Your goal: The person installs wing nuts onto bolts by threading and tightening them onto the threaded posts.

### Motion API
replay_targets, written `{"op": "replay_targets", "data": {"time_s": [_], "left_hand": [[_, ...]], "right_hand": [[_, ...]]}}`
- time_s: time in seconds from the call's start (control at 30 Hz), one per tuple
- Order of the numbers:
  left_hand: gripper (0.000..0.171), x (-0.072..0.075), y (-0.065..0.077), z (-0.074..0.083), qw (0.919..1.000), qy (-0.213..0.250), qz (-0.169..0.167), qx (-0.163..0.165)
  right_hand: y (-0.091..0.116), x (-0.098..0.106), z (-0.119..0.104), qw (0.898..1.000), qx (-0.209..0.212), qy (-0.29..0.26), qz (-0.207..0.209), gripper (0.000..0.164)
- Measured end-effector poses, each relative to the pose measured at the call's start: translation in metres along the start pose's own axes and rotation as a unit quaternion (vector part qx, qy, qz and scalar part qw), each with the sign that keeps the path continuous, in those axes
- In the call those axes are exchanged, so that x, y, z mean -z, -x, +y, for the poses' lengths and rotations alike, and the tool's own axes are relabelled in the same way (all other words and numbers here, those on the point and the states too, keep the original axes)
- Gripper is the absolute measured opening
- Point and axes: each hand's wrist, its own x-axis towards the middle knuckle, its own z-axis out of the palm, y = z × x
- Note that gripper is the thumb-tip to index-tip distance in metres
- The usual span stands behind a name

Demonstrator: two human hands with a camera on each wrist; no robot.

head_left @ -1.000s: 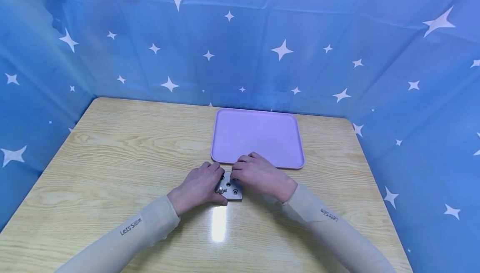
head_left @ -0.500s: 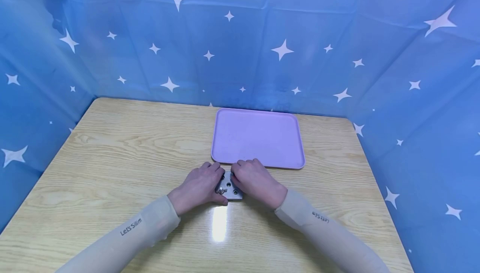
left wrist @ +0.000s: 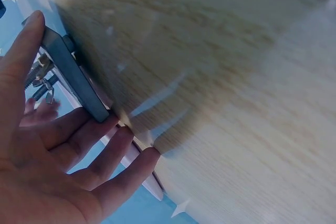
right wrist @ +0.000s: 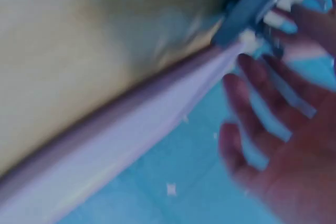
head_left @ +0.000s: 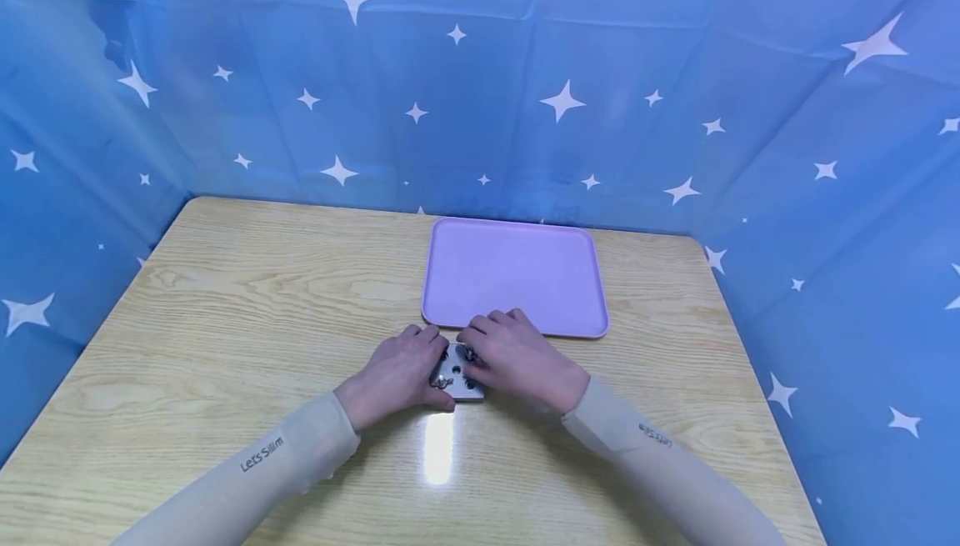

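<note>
A small metal plate [head_left: 462,393] with round holes lies on the table in the head view. My left hand [head_left: 396,376] grips its left side, thumb at the near edge and fingers at the far edge. A wing nut [head_left: 442,382] sits on a bolt at the near left corner. At the far right corner, my right hand [head_left: 525,364] has its thumb and fingers around a second wing nut [head_left: 470,354], partly hidden. Threaded bolts [left wrist: 44,86] rise from the plate in the left wrist view. The right wrist view is blurred, its other fingers [right wrist: 247,95] spread apart.
Just beyond the plate lies a purple tray [head_left: 517,279], close to both hands. The wood-grain table [head_left: 300,279] extends around them. Blue star-patterned cloth [head_left: 480,71] encloses the back and both sides.
My right hand's fingers drew in around the far right corner, then lifted and spread slightly, turning at the wrist and uncovering the wing nut there. The left hand and plate stayed put.
</note>
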Motion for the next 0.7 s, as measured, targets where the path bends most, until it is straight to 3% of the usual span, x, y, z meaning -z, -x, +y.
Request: {"op": "replay_targets", "data": {"time_s": [0.13, 0.23, 0.7], "left_hand": [[0.075, 0.0002, 0.0002, -0.0003, 1.0000, 0.002, -0.005, 0.005], [0.074, 0.0004, -0.0001, -0.0004, 0.9999, 0.006, -0.005, 0.007], [0.073, 0.0010, -0.0002, -0.0001, 1.0000, 0.006, -0.006, 0.003]], "right_hand": [[0.0048, 0.0078, 0.0072, 0.995, 0.099, 0.025, -0.015, 0.025], [0.0066, 0.0094, 0.0100, 0.989, 0.133, 0.055, -0.021, 0.027], [-0.0026, 0.0022, 0.0068, 0.989, 0.113, 0.088, -0.021, 0.014]]}}
